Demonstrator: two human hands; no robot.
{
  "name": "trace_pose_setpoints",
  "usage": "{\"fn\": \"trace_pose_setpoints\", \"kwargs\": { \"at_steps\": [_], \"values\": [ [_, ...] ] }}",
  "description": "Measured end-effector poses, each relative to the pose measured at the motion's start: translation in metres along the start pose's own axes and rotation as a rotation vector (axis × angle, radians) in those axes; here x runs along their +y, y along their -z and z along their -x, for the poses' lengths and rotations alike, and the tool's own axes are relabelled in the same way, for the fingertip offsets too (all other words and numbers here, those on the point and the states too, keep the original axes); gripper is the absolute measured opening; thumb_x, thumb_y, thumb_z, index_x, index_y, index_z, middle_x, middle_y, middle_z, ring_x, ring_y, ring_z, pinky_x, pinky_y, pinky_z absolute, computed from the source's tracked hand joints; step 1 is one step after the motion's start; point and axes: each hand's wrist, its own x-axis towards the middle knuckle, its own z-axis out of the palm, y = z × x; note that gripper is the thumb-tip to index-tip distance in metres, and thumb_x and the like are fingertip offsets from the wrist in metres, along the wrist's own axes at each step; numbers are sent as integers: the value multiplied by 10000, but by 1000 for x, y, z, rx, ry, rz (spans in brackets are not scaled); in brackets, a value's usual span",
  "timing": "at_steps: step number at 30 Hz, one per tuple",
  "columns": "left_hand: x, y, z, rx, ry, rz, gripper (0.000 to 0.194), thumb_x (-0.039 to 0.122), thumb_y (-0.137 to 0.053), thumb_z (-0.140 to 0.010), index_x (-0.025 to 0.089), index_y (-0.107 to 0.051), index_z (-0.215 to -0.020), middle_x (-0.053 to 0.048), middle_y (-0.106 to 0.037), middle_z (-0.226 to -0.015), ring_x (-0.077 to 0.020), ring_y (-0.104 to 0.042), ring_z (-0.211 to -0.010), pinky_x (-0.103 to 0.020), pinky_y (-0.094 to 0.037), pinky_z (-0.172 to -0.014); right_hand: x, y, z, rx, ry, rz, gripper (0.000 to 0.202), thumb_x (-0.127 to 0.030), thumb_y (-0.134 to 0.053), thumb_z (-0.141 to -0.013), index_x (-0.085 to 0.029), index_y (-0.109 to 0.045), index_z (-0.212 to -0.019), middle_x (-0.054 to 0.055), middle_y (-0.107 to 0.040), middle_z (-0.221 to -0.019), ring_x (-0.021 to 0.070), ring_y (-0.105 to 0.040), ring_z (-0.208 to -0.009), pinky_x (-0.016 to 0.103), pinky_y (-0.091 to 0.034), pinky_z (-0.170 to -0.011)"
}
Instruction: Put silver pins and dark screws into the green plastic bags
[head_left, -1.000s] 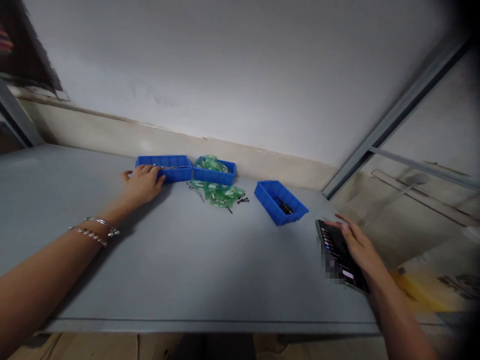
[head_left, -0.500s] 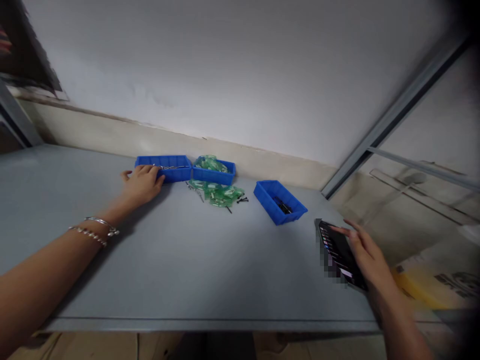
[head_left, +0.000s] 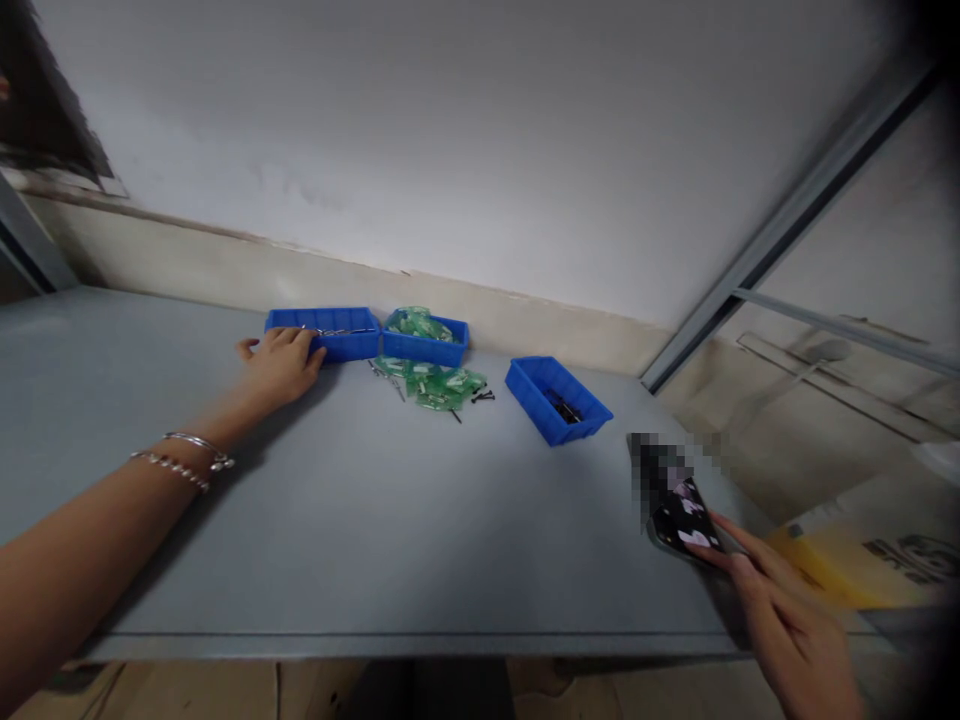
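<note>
My left hand rests on the front left of a blue bin, its fingers bent over the rim and the thumb against the front wall. Thin metal rods lie inside that bin; the fingertips are hidden. At the right side of the table, my right hand grips the lower end of a smartphone, with a fingertip at the lower part of the lit screen. Blurred blocks cover the phone's upper part.
A second blue bin holds green plastic packets. More green packets and loose dark screws lie before it. A third blue bin contains dark screws. Behind the grey table is a wall; a metal post stands right.
My right hand has shifted down along the phone, and its finger went from the upper screen to the lower end. The screen's picture differs. My left hand stays at the bin.
</note>
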Motion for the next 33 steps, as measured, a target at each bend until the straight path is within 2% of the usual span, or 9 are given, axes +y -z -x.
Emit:
{"fn": "trace_pose_setpoints", "kwargs": {
  "at_steps": [5,9,14,20,23,28,33],
  "values": [
    [1,1,1,-4,13,15,410,352,-318,-932,141,-519,-1219,-209,-504,-1309,-383,-364,-1277,-644,-247,-1005,-10,-6,1,76,38,7,358,-507,-460,-869,-306,-756,-884,25,-623,-1240,295,-551,-1170,527,-348,-1078],
    [1,1,1,1,10,22,419,366,-305,-930,156,-517,-1225,-207,-503,-1309,-379,-365,-1273,-641,-250,-1000,-3,-3,0,53,-15,14,374,-507,-434,-879,-305,-742,-946,20,-590,-1293,301,-526,-1208,546,-324,-1085],
    [-1,-1,0,11,2,-9,429,375,-286,-932,149,-520,-1212,-215,-514,-1290,-385,-378,-1263,-641,-276,-977,12,0,-6,-6,-71,46,439,-543,-411,-872,-273,-732,-1002,48,-602,-1285,329,-545,-1189,550,-394,-1032],
    [-3,-4,0,31,-19,-19,451,379,-272,-927,140,-513,-1222,-215,-513,-1287,-393,-380,-1253,-649,-294,-955,8,-13,-18,20,-42,111,543,-601,-316,-886,-264,-711,-1045,72,-529,-1360,322,-474,-1261,559,-316,-1082],
    [-4,-4,0,34,-28,-15,464,393,-246,-930,152,-515,-1221,-208,-520,-1279,-390,-388,-1240,-656,-291,-949,11,-18,-23,-2,-28,184,596,-639,-285,-874,-268,-695,-1097,85,-513,-1376,334,-454,-1273,585,-325,-1063],
    [-3,-3,0,29,-31,-2,464,395,-253,-925,147,-521,-1212,-214,-515,-1284,-392,-385,-1241,-658,-284,-951,16,-22,-26,-12,-98,270,644,-701,-252,-843,-312,-686,-1117,66,-508,-1385,369,-455,-1255,651,-349,-1002],
    [-3,-4,-1,21,-32,-50,480,379,-239,-930,106,-510,-1217,-231,-512,-1281,-386,-392,-1238,-649,-316,-942,11,-19,-34,-16,-71,179,713,-666,-214,-872,-201,-666,-1169,160,-481,-1393,328,-421,-1305,576,-294,-1076]
  ]
}}
